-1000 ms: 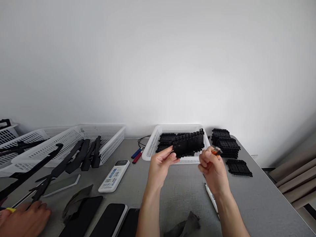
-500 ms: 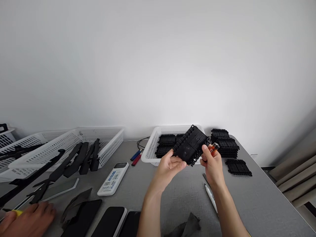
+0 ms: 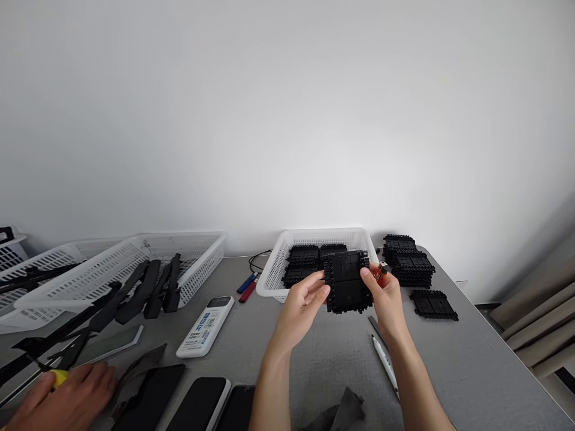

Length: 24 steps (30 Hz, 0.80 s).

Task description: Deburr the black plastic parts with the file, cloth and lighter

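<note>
I hold a black plastic plate (image 3: 349, 280) with knobbed, toothed edges in front of a white basket. My left hand (image 3: 302, 305) pinches its left edge, thumb toward me. On the opposite edge, my right hand (image 3: 381, 290) grips the plate with thumb and fingers. An orange lighter (image 3: 381, 272) is also tucked in the right hand. The white basket (image 3: 271, 276) holds several similar black plates (image 3: 303, 263). To the right stand stacked plates (image 3: 411, 269), with a single plate (image 3: 434, 305) lying nearer.
At lower left a co-worker's hand (image 3: 74, 395) holds a yellow-handled tool (image 3: 59, 378). Long black parts (image 3: 130, 293) lean across another white basket (image 3: 202, 266). A power bank (image 3: 206, 328), phones (image 3: 197, 407), blue and red lighters (image 3: 248, 290) and a marker (image 3: 385, 362) lie about.
The plate has turned from a slant to nearly upright and sits slightly lower. Both my hands stay on it. The co-worker's hand has shifted right.
</note>
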Each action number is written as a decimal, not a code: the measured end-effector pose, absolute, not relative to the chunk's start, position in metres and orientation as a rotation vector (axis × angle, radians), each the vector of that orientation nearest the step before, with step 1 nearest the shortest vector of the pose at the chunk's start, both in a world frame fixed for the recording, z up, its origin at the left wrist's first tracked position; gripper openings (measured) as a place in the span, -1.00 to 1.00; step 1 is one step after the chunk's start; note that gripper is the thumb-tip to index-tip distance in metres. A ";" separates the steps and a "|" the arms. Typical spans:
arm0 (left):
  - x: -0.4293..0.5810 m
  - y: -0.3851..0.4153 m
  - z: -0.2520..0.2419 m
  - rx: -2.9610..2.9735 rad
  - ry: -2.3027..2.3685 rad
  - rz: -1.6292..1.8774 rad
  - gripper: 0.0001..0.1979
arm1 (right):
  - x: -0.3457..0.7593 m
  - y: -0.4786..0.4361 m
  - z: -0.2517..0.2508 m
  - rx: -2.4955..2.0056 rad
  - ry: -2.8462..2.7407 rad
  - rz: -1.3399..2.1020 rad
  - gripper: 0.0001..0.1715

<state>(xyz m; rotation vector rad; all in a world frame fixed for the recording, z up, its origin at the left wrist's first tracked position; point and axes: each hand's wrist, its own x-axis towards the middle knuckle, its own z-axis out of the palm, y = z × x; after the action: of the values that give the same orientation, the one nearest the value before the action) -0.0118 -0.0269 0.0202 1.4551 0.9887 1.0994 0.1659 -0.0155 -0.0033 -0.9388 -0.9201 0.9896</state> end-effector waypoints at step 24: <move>-0.014 -0.025 0.021 1.505 1.033 1.221 -0.62 | 0.151 -0.044 0.026 -0.446 -0.939 1.896 -0.53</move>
<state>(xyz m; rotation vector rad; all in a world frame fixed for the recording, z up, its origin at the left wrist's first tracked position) -0.0144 -0.0250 0.0207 1.5047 1.0328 1.2211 0.1512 -0.0442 0.0258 -0.4456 -0.9394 1.8957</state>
